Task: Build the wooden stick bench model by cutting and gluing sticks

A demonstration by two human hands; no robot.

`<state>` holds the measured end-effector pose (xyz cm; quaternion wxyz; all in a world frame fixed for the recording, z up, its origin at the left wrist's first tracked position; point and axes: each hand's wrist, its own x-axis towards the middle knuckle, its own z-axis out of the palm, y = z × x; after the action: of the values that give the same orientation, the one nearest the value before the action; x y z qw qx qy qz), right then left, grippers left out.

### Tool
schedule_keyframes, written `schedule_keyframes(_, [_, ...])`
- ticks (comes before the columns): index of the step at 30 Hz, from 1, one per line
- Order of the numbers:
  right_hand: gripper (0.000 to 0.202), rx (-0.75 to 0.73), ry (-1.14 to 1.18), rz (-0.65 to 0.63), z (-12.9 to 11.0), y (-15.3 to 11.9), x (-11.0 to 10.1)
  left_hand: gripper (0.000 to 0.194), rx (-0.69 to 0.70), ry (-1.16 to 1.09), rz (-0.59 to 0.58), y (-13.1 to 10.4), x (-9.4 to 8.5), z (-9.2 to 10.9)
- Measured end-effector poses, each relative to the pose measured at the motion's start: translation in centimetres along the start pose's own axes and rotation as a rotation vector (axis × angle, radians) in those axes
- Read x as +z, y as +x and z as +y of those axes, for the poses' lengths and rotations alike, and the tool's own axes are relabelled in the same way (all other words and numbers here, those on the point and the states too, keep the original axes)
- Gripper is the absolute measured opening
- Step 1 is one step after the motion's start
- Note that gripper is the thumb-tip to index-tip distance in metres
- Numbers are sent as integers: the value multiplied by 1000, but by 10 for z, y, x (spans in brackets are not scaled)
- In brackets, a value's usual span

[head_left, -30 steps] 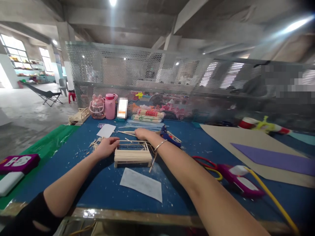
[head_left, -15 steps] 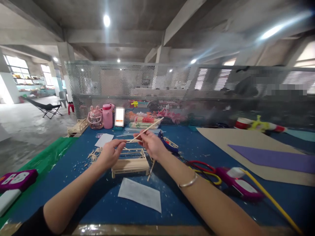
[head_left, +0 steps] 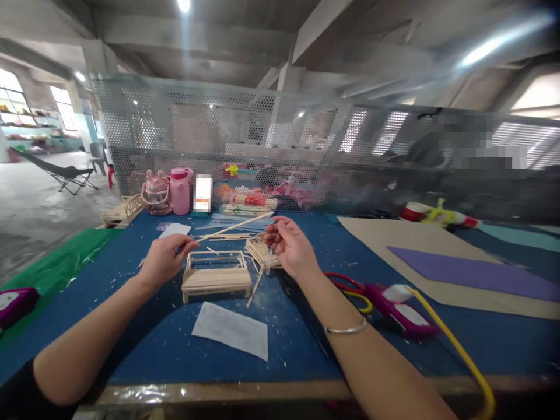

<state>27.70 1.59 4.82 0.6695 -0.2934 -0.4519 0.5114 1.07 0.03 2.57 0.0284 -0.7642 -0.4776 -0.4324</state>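
My left hand point(head_left: 165, 259) pinches the left end of a thin wooden stick point(head_left: 236, 226), which slants up to the right. My right hand point(head_left: 289, 246) has its fingers curled in, with the fingertips beside the stick's far end; whether they touch it I cannot tell. A narrow translucent piece point(head_left: 269, 260) shows below those fingers, its kind unclear. Between and below my hands stands a small bench-like frame of wooden sticks point(head_left: 217, 281). Another small stick-built piece point(head_left: 258, 249) sits just left of my right hand, partly hidden by it.
A white paper point(head_left: 231, 329) lies in front of the frame. Pink bottles point(head_left: 180, 192) and bundled sticks point(head_left: 251, 202) stand at the back by a perforated metal screen point(head_left: 196, 125). Purple devices with a yellow cable point(head_left: 455, 341) and purple foam sheet point(head_left: 472, 271) are at the right.
My hands have moved apart, the left one leftward and the right one rightward along the stick. The stick now slants less steeply. The view has shifted.
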Motion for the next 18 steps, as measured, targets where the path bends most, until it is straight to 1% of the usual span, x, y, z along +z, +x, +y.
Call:
schedule_keyframes(2, [33, -8, -19, -41, 1, -3, -2, 27, 55, 19, 16, -2, 1, -1])
schedule_keyframes(7, [32, -48, -86, -170, 2, -11, 3, 28, 142, 53, 22, -4, 4, -2])
schedule_keyframes(11, [29, -68, -155, -159, -1, -12, 1, 28, 158, 59, 0, -5, 3, -4])
schedule_keyframes(12, [27, -77, -225, -163, -2, -11, -1, 27, 150, 58, -1, -4, 2, -4])
schedule_keyframes(14, [23, -87, -473, -222, -4, -10, -6, 26, 126, 48, 5, -4, 1, -5])
schedule_keyframes(16, [17, -87, -781, -336, -5, -9, -10, 24, 96, 26, -8, -3, 0, -4])
schedule_keyframes(18, [13, -94, -1012, -466, -4, -9, -12, 23, 58, -15, -51, -3, 0, -3])
